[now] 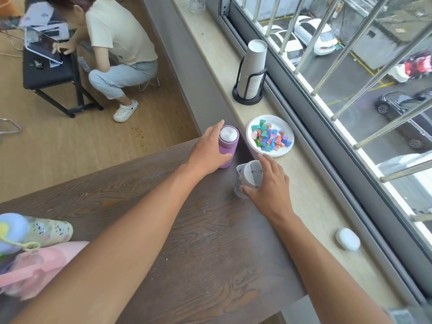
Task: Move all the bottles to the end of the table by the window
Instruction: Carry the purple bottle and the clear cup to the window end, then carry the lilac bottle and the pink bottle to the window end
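Standing upright at the far corner of the dark brown wood-grain table (pixel 191 253), right by the window, is a matte purple cylindrical bottle with a smooth silver-white cap (pixel 228 146). The left hand (pixel 207 153) is wrapped round its side, thumb in front and fingers curled behind, so that's a proper grip.

At about 5 o'clock from it stands a clear ribbed plastic bottle with a white lid (pixel 247 178), also upright near the table's window edge. The right hand (pixel 268 183) is cupped loosely over its top and side, fingers half spread and touching it; can't honestly tell if it's squeezing or just resting there.

Just past the table, at 1 o'clock from the purple one, a round white paper plate of crinkly coloured wrapped bits (pixel 270 135) sits on the pale stone windowsill (pixel 313 206).

Way back at 8 o'clock, near the table's left edge, a pale green speckled bottle (pixel 50 230) lies beside some pink see-through plastic (pixel 39 265).
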